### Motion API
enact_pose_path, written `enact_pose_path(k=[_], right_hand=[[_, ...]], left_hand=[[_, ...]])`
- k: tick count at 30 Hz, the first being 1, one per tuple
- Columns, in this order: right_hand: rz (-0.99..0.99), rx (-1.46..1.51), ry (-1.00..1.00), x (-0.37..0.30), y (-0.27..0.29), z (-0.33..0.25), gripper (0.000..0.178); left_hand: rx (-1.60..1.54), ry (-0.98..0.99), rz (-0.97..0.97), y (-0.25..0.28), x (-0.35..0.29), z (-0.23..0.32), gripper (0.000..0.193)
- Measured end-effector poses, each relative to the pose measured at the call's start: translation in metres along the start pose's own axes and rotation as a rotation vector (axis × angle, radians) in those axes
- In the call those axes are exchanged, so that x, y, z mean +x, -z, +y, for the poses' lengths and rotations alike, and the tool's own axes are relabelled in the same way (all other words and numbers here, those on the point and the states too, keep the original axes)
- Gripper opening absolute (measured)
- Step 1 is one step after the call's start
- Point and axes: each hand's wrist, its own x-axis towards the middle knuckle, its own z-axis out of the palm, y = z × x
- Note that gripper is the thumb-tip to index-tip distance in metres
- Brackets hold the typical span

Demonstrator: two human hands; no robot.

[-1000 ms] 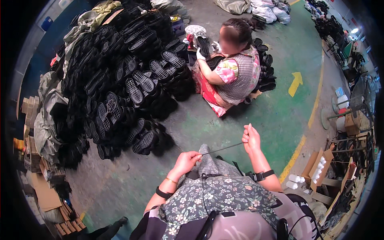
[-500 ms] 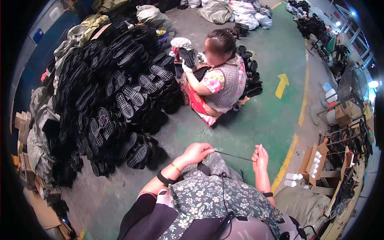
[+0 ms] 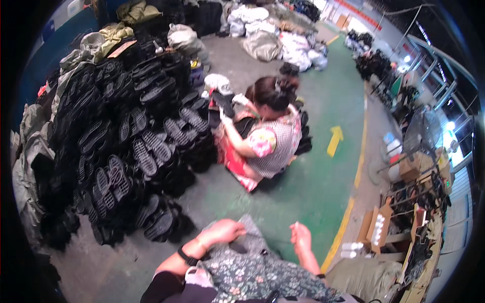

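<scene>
Head view: the left hand [image 3: 222,231] is out in front of the apron [image 3: 252,276], its fingers drawn together in a pinch at one end of a thin cord [image 3: 268,238]. The right hand [image 3: 301,237] is raised apart from it over the green floor [image 3: 323,194], fingers curled in at the other end. The cord spans the gap between the hands, above the edge of the apron, faint and blurred. A black band [image 3: 187,256] circles the left wrist.

Beyond the hands, a co-worker [image 3: 275,146] sits low, with a black sole [image 3: 222,103] in gloved hands. To the left rises a heap of black soles [image 3: 146,157], many with their grids facing up. To the right, a yellow line [image 3: 348,214] curves along the floor near an arrow [image 3: 335,141]. Past the line stands an open carton [image 3: 366,227] of white bottles [image 3: 378,230].
</scene>
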Motion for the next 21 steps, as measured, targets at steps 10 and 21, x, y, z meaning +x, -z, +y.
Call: enact_pose_path(k=[10, 21], right_hand=[[-0.249, -0.211, 0.004, -0.014, -0.054, 0.000, 0.027], [-0.215, -0.175, -0.026, -0.011, -0.059, 0.000, 0.027]], left_hand=[[-0.070, 0.157, 0.023, 0.035, -0.028, -0.008, 0.024], [-0.031, 0.095, -0.074, 0.046, -0.004, -0.010, 0.026]])
